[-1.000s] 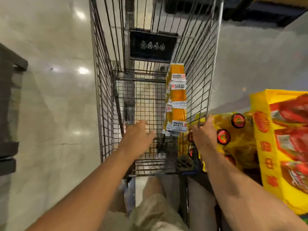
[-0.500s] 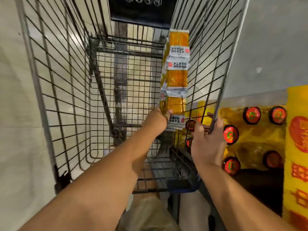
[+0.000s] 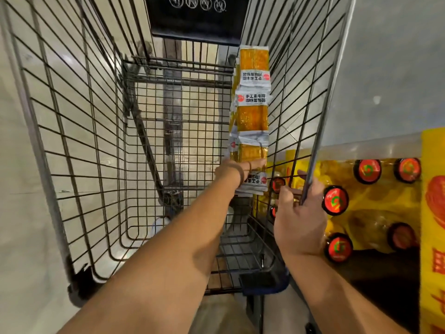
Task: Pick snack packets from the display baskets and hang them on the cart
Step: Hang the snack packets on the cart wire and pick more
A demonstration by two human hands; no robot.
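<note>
1. My left hand [image 3: 237, 170] reaches into the wire cart [image 3: 72, 121], arm stretched over the basket floor.
2. Its fingers [image 3: 255, 162] lie flat across the front of the strip of snack packets [image 3: 252, 116], near the strip's lower end. My thumb is hidden behind the hand, so I cannot tell whether I am pinching the strip or only pressing on it.
3. The strip is orange with white printed labels. It hangs lengthwise against the inside of the cart's right wall, several packets joined end to end, the lowest label just below my fingers.
4. My right hand [image 3: 298, 213] is outside the basket, fingers curled round the right wall's top rail at its near end, with fingertips hooked through the wires. Firm hold, nothing else in it.
5. A black sign [image 3: 196, 18] with white round symbols is fixed to the cart's far end.
6. Beyond the right wall: bottles [image 3: 334, 200] with red caps, wrapped in yellow, just beside my right hand; a yellow carton [image 3: 432, 213] with red print at the frame's edge.
7. Pale glossy floor [image 3: 21, 213] to the left.
</note>
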